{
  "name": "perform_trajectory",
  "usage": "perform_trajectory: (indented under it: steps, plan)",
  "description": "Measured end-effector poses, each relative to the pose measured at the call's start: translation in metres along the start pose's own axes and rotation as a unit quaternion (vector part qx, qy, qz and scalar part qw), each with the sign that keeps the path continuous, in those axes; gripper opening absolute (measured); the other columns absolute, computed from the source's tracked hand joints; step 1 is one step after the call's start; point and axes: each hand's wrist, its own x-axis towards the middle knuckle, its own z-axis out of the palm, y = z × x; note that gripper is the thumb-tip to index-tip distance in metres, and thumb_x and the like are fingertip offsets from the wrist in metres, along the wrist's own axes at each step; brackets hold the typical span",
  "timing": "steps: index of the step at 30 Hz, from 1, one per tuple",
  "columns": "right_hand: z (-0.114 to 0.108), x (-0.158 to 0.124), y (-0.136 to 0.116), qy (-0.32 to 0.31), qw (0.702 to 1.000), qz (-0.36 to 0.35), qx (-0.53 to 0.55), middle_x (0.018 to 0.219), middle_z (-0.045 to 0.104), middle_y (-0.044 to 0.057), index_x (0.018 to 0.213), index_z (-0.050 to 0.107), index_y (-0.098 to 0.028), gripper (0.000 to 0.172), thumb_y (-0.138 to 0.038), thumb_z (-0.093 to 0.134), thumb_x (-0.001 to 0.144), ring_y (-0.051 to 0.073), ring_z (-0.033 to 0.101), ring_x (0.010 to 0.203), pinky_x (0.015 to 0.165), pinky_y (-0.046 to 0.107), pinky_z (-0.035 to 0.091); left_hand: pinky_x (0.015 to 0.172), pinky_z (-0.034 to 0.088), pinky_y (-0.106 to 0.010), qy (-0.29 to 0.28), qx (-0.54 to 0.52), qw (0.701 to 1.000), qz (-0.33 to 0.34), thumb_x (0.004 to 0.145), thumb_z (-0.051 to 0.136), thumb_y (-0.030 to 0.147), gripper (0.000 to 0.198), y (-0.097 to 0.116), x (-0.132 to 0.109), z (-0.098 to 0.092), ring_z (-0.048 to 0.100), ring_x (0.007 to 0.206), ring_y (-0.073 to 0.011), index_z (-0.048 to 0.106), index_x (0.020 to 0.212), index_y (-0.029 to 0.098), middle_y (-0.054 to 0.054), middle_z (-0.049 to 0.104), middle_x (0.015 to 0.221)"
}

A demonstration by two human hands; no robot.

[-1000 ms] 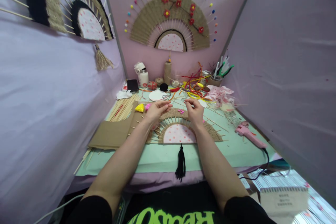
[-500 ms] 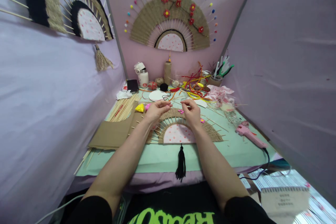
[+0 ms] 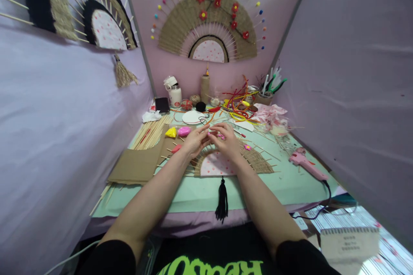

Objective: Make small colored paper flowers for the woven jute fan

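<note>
My left hand point(image 3: 196, 142) and my right hand point(image 3: 226, 141) meet above the upper part of a woven fan point(image 3: 258, 161), fingers curled and tips close together. A small pink piece point(image 3: 209, 134) shows at the fingertips of my right hand, between the two hands. What my left fingers pinch, if anything, is hidden. The fan has a white spotted half-round centre point(image 3: 213, 165), thin sticks, a pink flower point(image 3: 247, 147) on its right side and a black tassel point(image 3: 222, 200) hanging below. Pink petal-like bits point(image 3: 221, 136) lie on the fan behind my right fingers.
Left of the fan are a yellow lump point(image 3: 171, 132), a pink lump point(image 3: 184, 131), a red lump point(image 3: 176, 149), brown cardboard point(image 3: 135, 165) and thin sticks point(image 3: 151, 133). A pink glue gun point(image 3: 308, 166) lies at right. Behind stand a white bottle point(image 3: 174, 94) and coloured pipe cleaners point(image 3: 240, 107).
My hands have come together from a small gap apart, the right moving left and slightly down. The pink and red lumps on the left now show more fully.
</note>
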Motion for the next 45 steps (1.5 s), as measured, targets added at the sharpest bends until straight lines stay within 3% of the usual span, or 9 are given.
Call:
perform_trajectory:
  steps: [4,8,12,21,24,29,35,41,45]
  plan:
    - [0.004,-0.002,0.000,0.003,0.999,-0.008,-0.035,0.097,0.065,0.006,0.087,0.073,-0.025,0.013,-0.033,0.062,0.084,0.024,0.053,0.100,0.091,0.043,0.043,0.071,0.052,-0.025,-0.009,-0.026,1.000,0.001,0.088,0.059,0.022,0.038,-0.004,0.001,0.002,0.067,0.073,-0.0128,0.055,0.123,0.012,-0.006,0.069,0.082]
    - [0.012,-0.007,-0.002,0.000,1.000,-0.019,-0.018,0.095,0.066,0.005,0.086,0.073,-0.026,0.014,-0.034,0.061,0.086,0.023,0.054,0.097,0.091,0.043,0.042,0.057,0.049,-0.022,-0.023,-0.104,0.994,-0.022,0.088,0.049,0.055,0.052,0.001,0.003,-0.001,0.060,0.061,-0.0107,0.053,0.123,0.017,-0.006,0.068,0.086]
    - [0.023,-0.012,-0.008,-0.056,0.995,-0.069,-0.035,0.097,0.069,0.004,0.095,0.074,-0.029,0.018,-0.033,0.057,0.089,0.023,0.051,0.097,0.090,0.042,0.043,0.061,0.052,-0.029,-0.056,-0.171,0.983,-0.028,0.083,0.033,0.073,0.069,0.007,0.002,-0.007,0.065,0.080,-0.0188,0.048,0.125,0.020,-0.014,0.065,0.112]
    - [0.023,-0.017,-0.025,-0.168,0.970,-0.128,-0.123,0.134,0.055,0.005,0.127,0.060,-0.030,0.039,-0.043,0.048,0.092,0.028,0.041,0.119,0.102,0.048,0.035,0.087,0.049,-0.048,-0.013,-0.205,0.978,0.019,0.080,0.030,0.077,0.077,0.015,0.008,-0.023,0.059,0.111,-0.0293,0.041,0.131,0.021,-0.017,0.058,0.125]
    - [0.023,-0.017,-0.022,-0.154,0.971,-0.117,-0.141,0.137,0.053,0.005,0.128,0.060,-0.031,0.043,-0.049,0.051,0.090,0.030,0.040,0.120,0.103,0.050,0.034,0.087,0.048,-0.049,-0.007,-0.210,0.976,0.049,0.080,0.030,0.077,0.073,0.017,0.009,-0.024,0.059,0.110,-0.0293,0.045,0.127,0.023,-0.016,0.059,0.124]
    - [0.026,-0.018,-0.018,-0.165,0.968,-0.107,-0.155,0.146,0.044,0.008,0.136,0.051,-0.029,0.056,-0.055,0.051,0.087,0.032,0.034,0.128,0.106,0.052,0.032,0.087,0.049,-0.049,-0.015,-0.204,0.979,0.005,0.078,0.036,0.078,0.075,0.009,0.009,-0.017,0.061,0.105,-0.0299,0.050,0.122,0.019,-0.018,0.061,0.119]
    - [0.024,-0.017,-0.013,-0.149,0.971,-0.120,-0.142,0.147,0.042,0.004,0.132,0.055,-0.033,0.051,-0.057,0.050,0.087,0.030,0.033,0.129,0.108,0.051,0.031,0.087,0.049,-0.049,-0.038,-0.219,0.974,0.044,0.080,0.031,0.076,0.070,0.016,0.008,-0.025,0.061,0.107,-0.0284,0.050,0.120,0.022,-0.015,0.061,0.122]
    - [0.025,-0.017,-0.016,-0.182,0.962,-0.139,-0.147,0.150,0.037,0.005,0.136,0.051,-0.032,0.059,-0.062,0.048,0.086,0.031,0.030,0.133,0.109,0.050,0.030,0.090,0.048,-0.051,-0.046,-0.229,0.972,-0.007,0.079,0.035,0.077,0.074,0.013,0.007,-0.020,0.060,0.109,-0.0307,0.051,0.120,0.018,-0.018,0.061,0.120]
    - [0.022,-0.016,-0.015,-0.175,0.962,-0.131,-0.163,0.148,0.041,0.004,0.130,0.058,-0.030,0.052,-0.059,0.046,0.088,0.028,0.031,0.130,0.110,0.048,0.030,0.088,0.049,-0.050,-0.035,-0.277,0.960,0.026,0.082,0.028,0.076,0.072,0.021,0.006,-0.023,0.061,0.108,-0.0297,0.052,0.119,0.019,-0.017,0.061,0.122]
